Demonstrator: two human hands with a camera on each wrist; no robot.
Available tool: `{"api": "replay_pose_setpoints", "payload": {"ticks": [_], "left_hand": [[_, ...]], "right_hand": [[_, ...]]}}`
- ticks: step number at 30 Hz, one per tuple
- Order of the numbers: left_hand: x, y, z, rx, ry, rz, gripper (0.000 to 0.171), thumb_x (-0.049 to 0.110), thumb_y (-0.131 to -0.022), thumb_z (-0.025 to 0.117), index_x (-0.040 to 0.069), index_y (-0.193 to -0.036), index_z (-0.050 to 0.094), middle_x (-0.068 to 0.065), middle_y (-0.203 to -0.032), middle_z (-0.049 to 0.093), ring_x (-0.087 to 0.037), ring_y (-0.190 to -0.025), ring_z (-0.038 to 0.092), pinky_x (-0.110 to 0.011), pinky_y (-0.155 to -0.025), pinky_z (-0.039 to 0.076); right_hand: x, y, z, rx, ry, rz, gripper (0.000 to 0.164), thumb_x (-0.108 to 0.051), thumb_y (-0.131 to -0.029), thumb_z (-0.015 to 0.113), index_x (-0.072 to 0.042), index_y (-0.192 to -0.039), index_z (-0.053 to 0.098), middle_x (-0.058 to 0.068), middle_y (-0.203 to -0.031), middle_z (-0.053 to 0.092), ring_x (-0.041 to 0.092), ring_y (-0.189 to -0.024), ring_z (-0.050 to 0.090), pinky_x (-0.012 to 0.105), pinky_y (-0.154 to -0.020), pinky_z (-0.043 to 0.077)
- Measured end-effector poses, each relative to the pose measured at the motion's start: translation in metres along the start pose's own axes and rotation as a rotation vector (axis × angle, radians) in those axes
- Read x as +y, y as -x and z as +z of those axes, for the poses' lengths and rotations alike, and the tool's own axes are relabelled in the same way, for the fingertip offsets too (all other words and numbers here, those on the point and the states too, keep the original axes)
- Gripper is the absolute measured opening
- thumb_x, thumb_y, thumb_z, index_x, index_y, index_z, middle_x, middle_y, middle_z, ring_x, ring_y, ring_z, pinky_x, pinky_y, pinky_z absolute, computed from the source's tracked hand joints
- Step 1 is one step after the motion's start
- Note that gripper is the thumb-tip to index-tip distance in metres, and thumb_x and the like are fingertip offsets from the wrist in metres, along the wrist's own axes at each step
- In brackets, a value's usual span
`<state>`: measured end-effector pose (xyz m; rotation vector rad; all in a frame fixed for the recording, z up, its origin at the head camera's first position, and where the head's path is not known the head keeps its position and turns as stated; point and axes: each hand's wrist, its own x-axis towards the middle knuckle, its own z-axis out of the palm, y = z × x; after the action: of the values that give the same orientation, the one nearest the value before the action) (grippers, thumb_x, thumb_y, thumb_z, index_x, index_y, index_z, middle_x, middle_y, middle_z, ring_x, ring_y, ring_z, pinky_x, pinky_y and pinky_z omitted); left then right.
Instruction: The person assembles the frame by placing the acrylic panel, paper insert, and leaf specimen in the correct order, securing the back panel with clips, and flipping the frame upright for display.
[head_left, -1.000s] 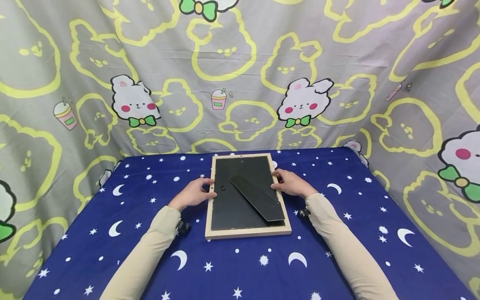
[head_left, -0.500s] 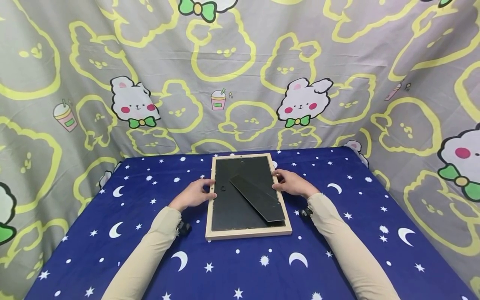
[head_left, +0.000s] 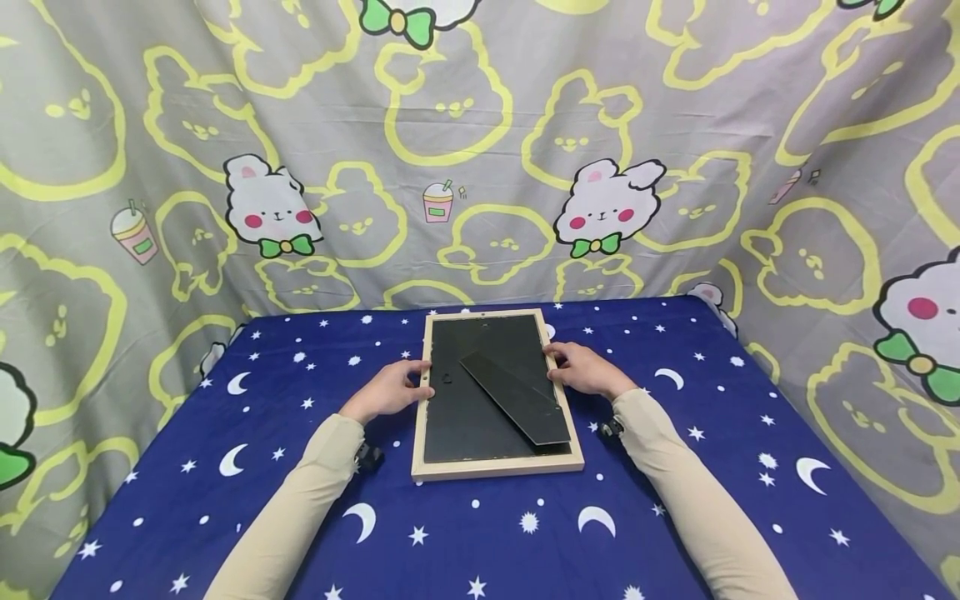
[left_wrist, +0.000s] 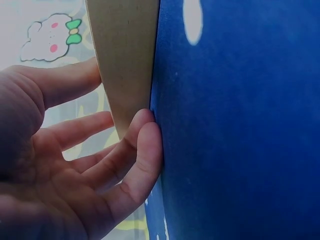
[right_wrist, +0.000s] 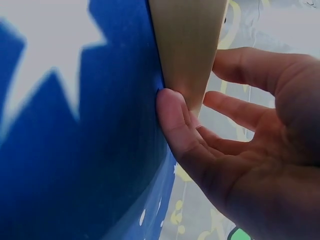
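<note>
A picture frame of pale wood lies face down, its black backing board turned up. Slantwise across the board runs a black easel stand, its wide end near the lower right corner. My left hand holds the left side of the frame, thumb on the top edge; in the left wrist view the lower fingertips sit where wood meets cloth. On the opposite side my right hand grips the frame likewise, its lower fingertips tucked at the bottom edge. The frame's front is hidden.
The table wears a dark blue cloth printed with white moons and stars. Behind it and at both sides hangs a grey curtain with cartoon animals. Small black devices are strapped at the wrists.
</note>
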<state>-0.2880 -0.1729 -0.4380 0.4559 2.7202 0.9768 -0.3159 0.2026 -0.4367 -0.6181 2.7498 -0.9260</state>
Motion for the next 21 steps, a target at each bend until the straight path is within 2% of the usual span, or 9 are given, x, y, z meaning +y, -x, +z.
{"api": "replay_pose_setpoints", "payload": {"ticks": [5,10,15,21], "left_hand": [[0.001,-0.001,0.001,-0.007,-0.001,-0.007,0.057,0.02,-0.098,0.07,0.003,-0.149,0.051,-0.02,-0.148,0.054,-0.022,-0.098,0.068,-0.034,-0.073,0.053],[0.003,0.0,0.001,-0.007,-0.007,-0.008,0.057,0.019,-0.098,0.07,0.002,-0.148,0.051,-0.021,-0.147,0.054,-0.022,-0.096,0.067,-0.034,-0.072,0.052],[0.006,0.0,0.001,-0.017,-0.017,-0.019,0.057,0.018,-0.098,0.07,0.002,-0.149,0.05,-0.02,-0.148,0.053,-0.025,-0.101,0.066,-0.034,-0.073,0.052],[0.006,-0.001,0.001,-0.016,-0.039,-0.008,0.057,0.017,-0.098,0.07,0.0,-0.148,0.051,-0.021,-0.147,0.054,-0.025,-0.102,0.067,-0.034,-0.073,0.053]], "right_hand": [[-0.005,0.001,0.0,-0.003,0.032,0.015,0.052,-0.011,-0.094,0.066,0.004,-0.142,0.054,0.025,-0.128,0.064,0.028,-0.104,0.063,0.042,-0.09,0.052],[-0.01,0.002,-0.001,-0.004,0.077,0.022,0.052,-0.011,-0.095,0.065,0.004,-0.143,0.054,0.026,-0.13,0.065,0.03,-0.109,0.064,0.045,-0.095,0.052],[-0.013,0.001,-0.001,0.002,0.171,-0.006,0.05,-0.009,-0.094,0.063,0.006,-0.142,0.054,0.028,-0.128,0.064,0.033,-0.11,0.062,0.048,-0.097,0.05],[-0.019,0.0,0.002,-0.018,0.271,0.013,0.05,-0.009,-0.098,0.06,0.007,-0.144,0.051,0.027,-0.12,0.061,0.032,-0.101,0.056,0.048,-0.093,0.048]]}}
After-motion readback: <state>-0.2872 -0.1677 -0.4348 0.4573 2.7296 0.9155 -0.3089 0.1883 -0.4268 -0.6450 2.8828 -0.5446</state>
